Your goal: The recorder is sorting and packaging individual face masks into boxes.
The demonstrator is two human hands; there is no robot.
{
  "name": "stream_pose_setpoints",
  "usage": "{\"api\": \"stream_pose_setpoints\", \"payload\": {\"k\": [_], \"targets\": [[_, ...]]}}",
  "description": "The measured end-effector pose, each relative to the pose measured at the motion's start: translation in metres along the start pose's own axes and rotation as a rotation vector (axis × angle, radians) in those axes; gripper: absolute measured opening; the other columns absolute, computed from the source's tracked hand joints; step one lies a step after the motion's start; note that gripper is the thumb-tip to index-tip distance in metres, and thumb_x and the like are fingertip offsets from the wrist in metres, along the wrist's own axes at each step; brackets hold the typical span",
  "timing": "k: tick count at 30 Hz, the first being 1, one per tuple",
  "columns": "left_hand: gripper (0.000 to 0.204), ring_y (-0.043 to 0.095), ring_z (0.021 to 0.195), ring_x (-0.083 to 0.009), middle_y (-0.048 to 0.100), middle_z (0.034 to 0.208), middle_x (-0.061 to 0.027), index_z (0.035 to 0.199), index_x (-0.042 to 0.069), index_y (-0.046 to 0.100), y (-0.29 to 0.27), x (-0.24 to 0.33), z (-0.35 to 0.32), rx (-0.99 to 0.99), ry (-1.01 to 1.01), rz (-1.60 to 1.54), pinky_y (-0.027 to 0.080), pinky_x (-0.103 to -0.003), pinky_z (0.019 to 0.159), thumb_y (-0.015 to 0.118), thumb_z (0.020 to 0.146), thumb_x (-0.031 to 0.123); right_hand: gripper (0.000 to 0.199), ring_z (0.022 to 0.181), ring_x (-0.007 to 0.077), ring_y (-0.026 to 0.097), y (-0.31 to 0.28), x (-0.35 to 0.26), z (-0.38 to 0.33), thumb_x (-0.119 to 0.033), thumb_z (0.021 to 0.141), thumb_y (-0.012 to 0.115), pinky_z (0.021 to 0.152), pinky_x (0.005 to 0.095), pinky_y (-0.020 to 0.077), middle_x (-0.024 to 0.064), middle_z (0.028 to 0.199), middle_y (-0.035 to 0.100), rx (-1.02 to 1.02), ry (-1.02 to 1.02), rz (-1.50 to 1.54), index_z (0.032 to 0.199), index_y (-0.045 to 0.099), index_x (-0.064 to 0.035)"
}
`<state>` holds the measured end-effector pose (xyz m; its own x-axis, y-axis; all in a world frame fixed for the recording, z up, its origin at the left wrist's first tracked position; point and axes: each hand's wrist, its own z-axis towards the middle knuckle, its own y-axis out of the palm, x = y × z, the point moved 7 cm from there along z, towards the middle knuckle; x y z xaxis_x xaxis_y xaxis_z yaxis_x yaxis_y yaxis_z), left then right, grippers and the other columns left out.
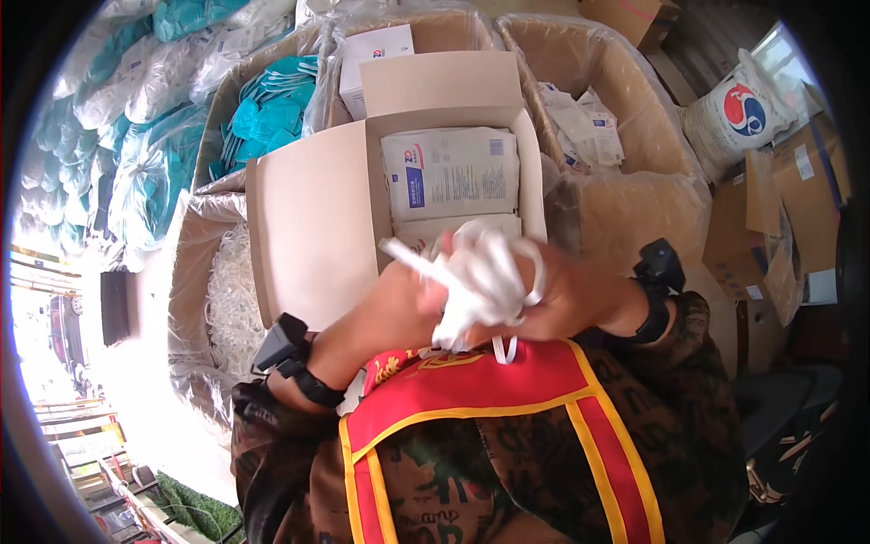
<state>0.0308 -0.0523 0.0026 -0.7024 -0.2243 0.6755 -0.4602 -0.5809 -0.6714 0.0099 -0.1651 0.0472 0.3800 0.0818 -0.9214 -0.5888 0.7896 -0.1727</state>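
A white bundle with thin loops [485, 276], blurred by motion, is held in front of my chest. My left hand [419, 295] closes on its left side, where a narrow white strip juts out. From the right, my right hand [562, 290] grips the same bundle; its fingers are partly hidden and smeared. Just beyond my hands stands an open carton [535, 181], its flaps folded out to the left and back. Inside lie flat white packets [453, 172] with blue print. The hands cover the carton's near end.
Plastic-lined cardboard bins surround the carton: teal folded masks [272, 113] at back left, white strips [234, 290] at left, white wrappers [584, 131] at back right. A white box [376, 45] is behind. A white sack [739, 113] and cardboard cartons [797, 199] stand at right.
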Motion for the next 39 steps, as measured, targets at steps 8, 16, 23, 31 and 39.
{"api": "stream_pose_setpoints", "payload": {"k": [8,16,23,31,39], "targets": [[0.027,0.061,0.068,-0.0292,0.057,0.069,-0.0059,0.082,0.01,0.059,-0.025,0.037,-0.027,-0.395,0.092,0.181,0.049,-0.04,0.057,0.072,0.059,0.012,0.024,0.085,0.0146,0.061,0.014,-0.011,-0.048,-0.014,0.085,0.076,0.079,0.0294,0.0474,0.0045,0.092,0.063,-0.252,0.504,0.452,0.099,0.059,-0.0042],[0.027,0.06,0.07,-0.0276,0.055,0.071,-0.006,0.079,0.009,0.056,-0.09,0.0,-0.043,-0.102,-0.198,0.625,0.05,-0.039,0.058,0.072,0.058,0.007,0.032,0.059,0.0106,0.061,-0.084,0.029,-0.088,-0.015,0.089,0.069,0.056,0.027,0.0541,0.0069,0.075,0.063,0.44,0.513,0.423,0.114,0.055,-0.0019],[0.03,0.058,0.072,-0.0254,0.053,0.075,-0.0053,0.08,0.01,0.052,-0.098,0.037,0.018,0.073,-0.019,0.872,0.049,-0.037,0.057,0.071,0.058,0.004,0.05,0.08,0.0087,0.06,-0.056,0.083,-0.012,-0.027,0.085,0.076,0.065,0.0226,0.0501,0.005,0.1,0.064,0.32,0.495,0.694,0.124,0.054,-0.0048],[0.03,0.059,0.074,-0.0285,0.054,0.077,-0.0069,0.083,0.01,0.052,-0.102,0.046,0.049,0.179,0.072,0.907,0.048,-0.039,0.057,0.073,0.062,0.011,0.056,0.093,0.0119,0.06,0.009,0.07,0.026,-0.023,0.077,0.083,0.081,0.0271,0.0484,0.0056,0.106,0.065,0.0,0.368,0.799,0.122,0.056,-0.0043],[0.028,0.063,0.077,-0.033,0.062,0.078,-0.0121,0.087,0.007,0.058,-0.086,-0.006,0.02,0.075,-0.219,0.56,0.051,-0.043,0.067,0.075,0.067,0.015,0.053,0.106,0.0155,0.056,-0.025,0.042,-0.008,-0.008,0.079,0.079,0.094,0.0307,0.0443,0.0072,0.115,0.059,0.209,0.308,0.451,0.124,0.053,-0.0024]]}}
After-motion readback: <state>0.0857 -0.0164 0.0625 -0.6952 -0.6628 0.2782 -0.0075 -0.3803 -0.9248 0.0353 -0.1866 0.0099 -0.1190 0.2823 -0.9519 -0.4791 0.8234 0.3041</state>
